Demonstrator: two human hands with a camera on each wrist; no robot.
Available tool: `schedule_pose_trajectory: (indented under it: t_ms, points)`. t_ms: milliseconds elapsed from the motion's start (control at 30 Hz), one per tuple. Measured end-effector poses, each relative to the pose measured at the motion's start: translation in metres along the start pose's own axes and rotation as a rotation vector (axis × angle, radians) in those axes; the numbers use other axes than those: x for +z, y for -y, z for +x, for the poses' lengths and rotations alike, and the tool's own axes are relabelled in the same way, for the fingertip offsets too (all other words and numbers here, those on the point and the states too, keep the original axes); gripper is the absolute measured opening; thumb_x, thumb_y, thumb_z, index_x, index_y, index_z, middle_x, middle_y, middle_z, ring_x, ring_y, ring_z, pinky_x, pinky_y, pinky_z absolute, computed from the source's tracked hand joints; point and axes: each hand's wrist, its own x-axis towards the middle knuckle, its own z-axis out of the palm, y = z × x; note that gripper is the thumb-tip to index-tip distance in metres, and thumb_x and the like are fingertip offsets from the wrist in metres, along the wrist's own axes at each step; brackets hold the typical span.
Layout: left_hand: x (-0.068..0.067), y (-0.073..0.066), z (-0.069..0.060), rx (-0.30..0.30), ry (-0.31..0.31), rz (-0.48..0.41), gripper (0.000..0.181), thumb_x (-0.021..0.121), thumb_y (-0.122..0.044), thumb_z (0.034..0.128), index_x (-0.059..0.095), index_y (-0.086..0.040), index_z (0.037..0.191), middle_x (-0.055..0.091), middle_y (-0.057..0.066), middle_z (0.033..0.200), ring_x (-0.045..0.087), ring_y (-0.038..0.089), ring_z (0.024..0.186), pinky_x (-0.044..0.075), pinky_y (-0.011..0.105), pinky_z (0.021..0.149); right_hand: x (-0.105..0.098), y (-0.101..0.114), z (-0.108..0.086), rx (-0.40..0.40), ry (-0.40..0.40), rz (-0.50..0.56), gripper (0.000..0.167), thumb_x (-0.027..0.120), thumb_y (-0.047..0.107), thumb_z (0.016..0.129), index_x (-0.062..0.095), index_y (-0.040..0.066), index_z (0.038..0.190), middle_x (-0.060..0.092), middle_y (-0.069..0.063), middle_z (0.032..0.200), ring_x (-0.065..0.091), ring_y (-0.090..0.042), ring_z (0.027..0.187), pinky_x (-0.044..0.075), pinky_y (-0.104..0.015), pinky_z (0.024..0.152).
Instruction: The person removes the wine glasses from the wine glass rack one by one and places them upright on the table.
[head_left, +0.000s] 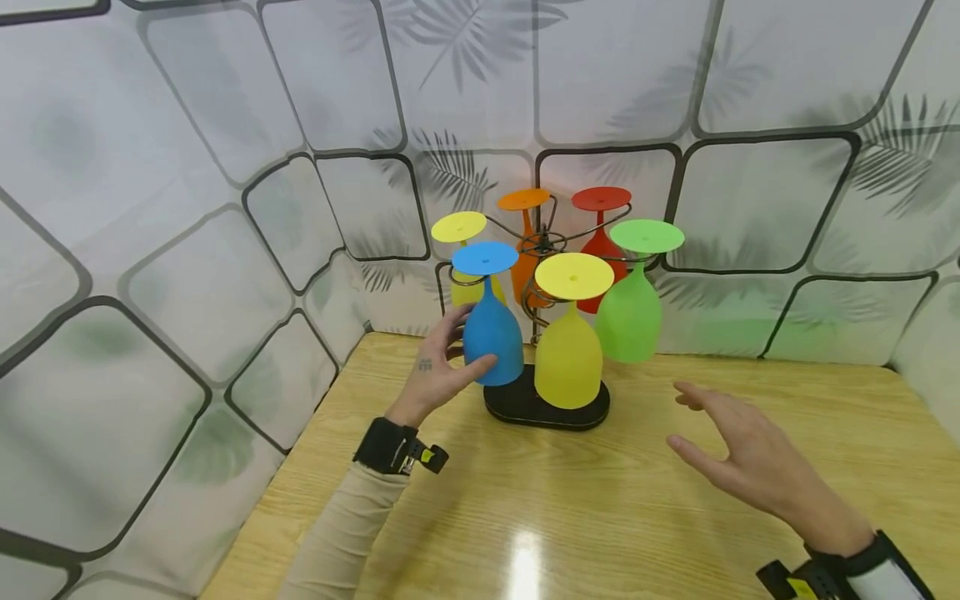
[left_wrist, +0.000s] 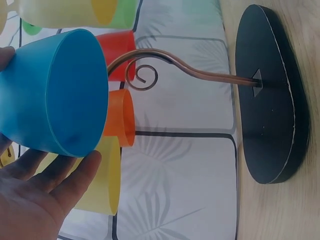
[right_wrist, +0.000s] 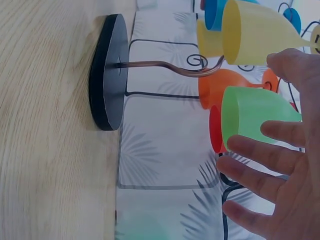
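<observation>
A blue wine glass (head_left: 492,337) hangs upside down in the front left of a wire glass rack (head_left: 543,242). My left hand (head_left: 442,362) grips its bowl, thumb in front and fingers round the far side; the left wrist view shows the fingers (left_wrist: 75,182) against the bowl near the rim. Beside it hang a yellow wine glass (head_left: 568,358) at the front and a green one (head_left: 632,317) to the right. My right hand (head_left: 757,454) is held above the table, right of the rack, fingers spread and holding nothing.
Another yellow glass (head_left: 459,227), an orange glass (head_left: 525,200) and a red glass (head_left: 602,200) hang toward the back. The rack's curved stem (left_wrist: 200,74) rises from a black oval base (head_left: 551,414) on the wooden table (head_left: 630,517). Patterned curtains (head_left: 611,75) enclose the back and left.
</observation>
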Motion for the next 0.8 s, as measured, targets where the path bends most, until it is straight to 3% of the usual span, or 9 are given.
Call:
schedule_pose_trajectory:
  t_ms: [267, 567, 800]
  points:
    - [0.007, -0.002, 0.000, 0.018, 0.015, -0.045, 0.081, 0.077, -0.038, 0.0892, 0.039, -0.010, 0.155, 0.050, 0.017, 0.151, 0.055, 0.038, 0.133, 0.054, 0.054, 0.098, 0.001, 0.005, 0.001, -0.019, -0.004, -0.007, 0.066, 0.083, 0.021, 0.085, 0.056, 0.001, 0.141, 0.072, -0.008, 0.117, 0.068, -0.030, 0.101, 0.053, -0.056, 0.081]
    - [0.011, -0.004, -0.006, 0.032, 0.023, -0.040, 0.085, 0.076, -0.048, 0.0886, 0.039, -0.011, 0.155, 0.049, 0.017, 0.151, 0.055, 0.039, 0.133, 0.055, 0.054, 0.098, 0.008, 0.009, 0.002, -0.042, 0.007, -0.008, 0.063, 0.082, 0.021, 0.086, 0.056, 0.001, 0.140, 0.072, -0.006, 0.117, 0.069, -0.028, 0.101, 0.055, -0.053, 0.080]
    - [0.013, -0.008, -0.011, 0.064, 0.023, -0.030, 0.094, 0.072, -0.066, 0.0846, 0.040, -0.010, 0.154, 0.054, 0.018, 0.146, 0.059, 0.038, 0.129, 0.057, 0.053, 0.095, 0.012, 0.013, 0.002, -0.041, 0.012, -0.008, 0.062, 0.082, 0.021, 0.086, 0.057, 0.001, 0.139, 0.072, -0.005, 0.116, 0.069, -0.027, 0.101, 0.056, -0.053, 0.080]
